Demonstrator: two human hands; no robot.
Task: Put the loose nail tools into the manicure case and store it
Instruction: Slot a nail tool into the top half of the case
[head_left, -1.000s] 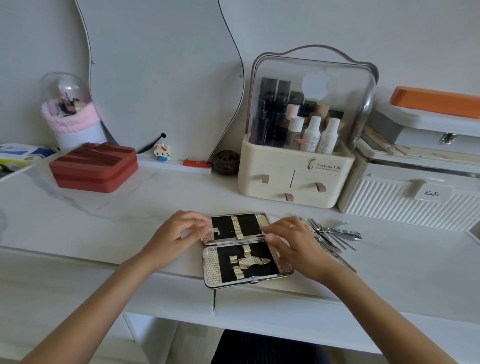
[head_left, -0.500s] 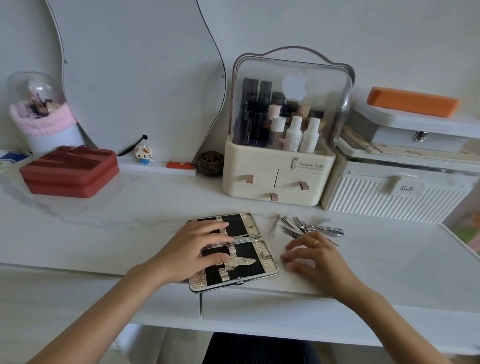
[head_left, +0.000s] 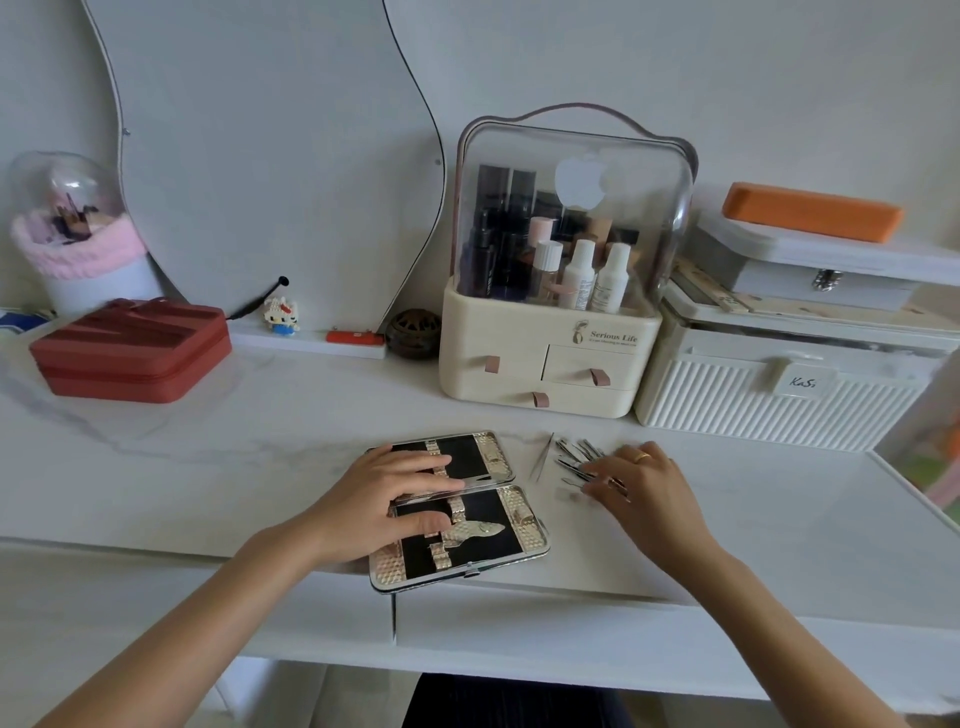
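At the front edge of the white bench (head_left: 156, 467), an opened manicure case (head_left: 470, 540) is pinned flat while loose nail tools (head_left: 574, 457) are reached for.

The case is seen lying open like a book, its two halves lined in black, crossed by gold woven straps and bordered with a gold textured trim inside a silver frame; most of the strap loops are seen unfilled. The left hand (head_left: 379, 501) is laid across the hinge with fingers extended and relaxed, nothing being grasped. Just right of the case, a small heap of steel tools is spread on the bench, a thin pointed one (head_left: 543, 457) lying slightly apart. The right hand (head_left: 641, 480), ringed, is set over the heap with fingertips curled onto the tools; whether one is actually pinched cannot be told.
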